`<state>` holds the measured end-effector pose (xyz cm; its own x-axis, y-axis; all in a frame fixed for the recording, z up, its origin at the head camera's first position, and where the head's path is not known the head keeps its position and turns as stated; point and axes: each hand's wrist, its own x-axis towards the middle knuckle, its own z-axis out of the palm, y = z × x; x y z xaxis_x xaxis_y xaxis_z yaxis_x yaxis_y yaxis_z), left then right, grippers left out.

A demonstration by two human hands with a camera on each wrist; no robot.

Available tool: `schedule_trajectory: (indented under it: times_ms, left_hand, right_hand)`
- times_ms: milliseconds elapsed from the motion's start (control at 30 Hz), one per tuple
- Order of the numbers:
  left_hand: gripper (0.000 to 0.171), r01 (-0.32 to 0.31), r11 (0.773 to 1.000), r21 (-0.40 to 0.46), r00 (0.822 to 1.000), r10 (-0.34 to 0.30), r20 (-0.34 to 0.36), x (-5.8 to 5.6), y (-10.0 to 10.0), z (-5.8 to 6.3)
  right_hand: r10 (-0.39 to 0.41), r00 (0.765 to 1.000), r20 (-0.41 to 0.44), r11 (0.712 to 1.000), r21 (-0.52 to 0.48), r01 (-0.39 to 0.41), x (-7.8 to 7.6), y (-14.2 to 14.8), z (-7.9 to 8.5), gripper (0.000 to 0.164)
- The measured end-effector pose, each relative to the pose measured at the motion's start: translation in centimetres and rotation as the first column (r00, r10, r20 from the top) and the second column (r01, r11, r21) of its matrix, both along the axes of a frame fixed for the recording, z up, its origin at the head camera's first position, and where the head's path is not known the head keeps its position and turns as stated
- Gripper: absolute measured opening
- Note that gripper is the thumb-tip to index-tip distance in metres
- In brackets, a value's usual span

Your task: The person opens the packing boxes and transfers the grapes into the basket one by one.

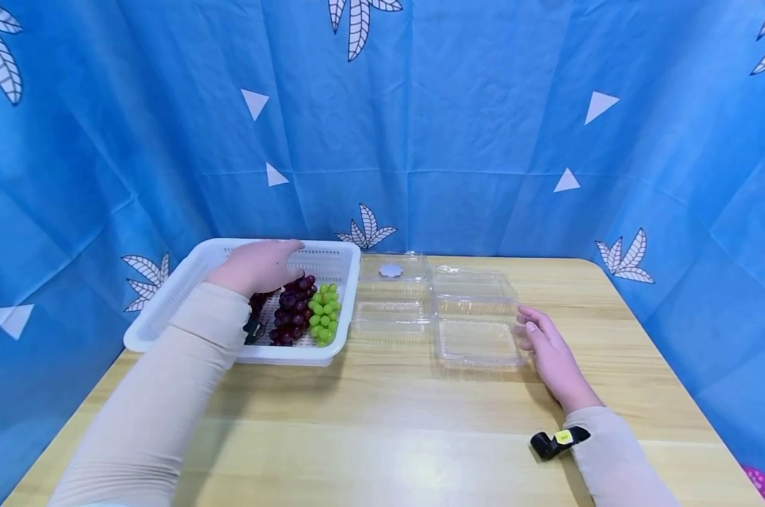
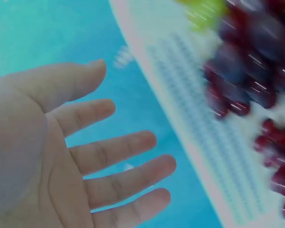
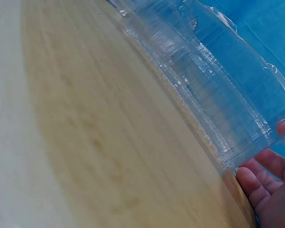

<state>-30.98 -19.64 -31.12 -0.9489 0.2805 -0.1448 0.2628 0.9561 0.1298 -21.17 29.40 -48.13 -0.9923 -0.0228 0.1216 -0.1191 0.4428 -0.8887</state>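
Observation:
My left hand (image 1: 258,266) hangs over the white plastic basket (image 1: 347,320), fingers spread and nothing held, as the left wrist view shows. In the basket lie dark red grapes (image 1: 291,310) and a bunch of green grapes (image 1: 324,315); my hand and sleeve partly cover the dark ones. My right hand (image 1: 552,352) rests at the right side of an open clear plastic box (image 1: 480,341). Its loosely bent fingers are right at the box's wall, and in the right wrist view a fingertip (image 3: 283,127) overlaps the plastic corner.
Left of that box stands another open clear box (image 1: 392,303), whose raised lid carries a white label (image 1: 391,270). Both sit on the wooden table (image 1: 382,422) between basket and right hand. A blue patterned curtain (image 1: 471,141) encloses the back and sides. A black strap (image 1: 550,443) is on my right wrist.

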Motion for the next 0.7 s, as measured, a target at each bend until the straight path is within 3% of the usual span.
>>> schedule_trajectory:
  times_ms: [200, 400, 567, 700]
  left_hand:
    - [0.061, 0.080, 0.995, -0.051, 0.993, -0.085, -0.085, 1.8, 3.5, 1.8]
    - [0.062, 0.112, 0.991, -0.071, 0.990, -0.118, -0.082, 3.8, 5.5, 2.7]
    - [0.064, 0.167, 0.985, -0.045, 0.979, -0.171, -0.107, 5.8, 6.6, 2.3]
    - [0.066, 0.222, 0.974, -0.036, 0.955, -0.225, -0.192, 7.1, 7.4, 0.9]
  right_hand:
    - [-0.017, 1.000, 0.012, 0.999, -0.027, 0.018, -0.1, 0.3, 0.0, 0.058]
    - [-0.031, 0.999, 0.014, 0.998, -0.048, 0.031, -0.2, 0.5, -0.2, 0.061]
    - [-0.038, 0.999, -0.006, 0.996, -0.077, 0.037, -1.0, 0.7, -0.6, 0.061]
    - [-0.049, 0.999, -0.011, 0.988, -0.146, 0.047, -1.4, 0.6, -0.7, 0.059]
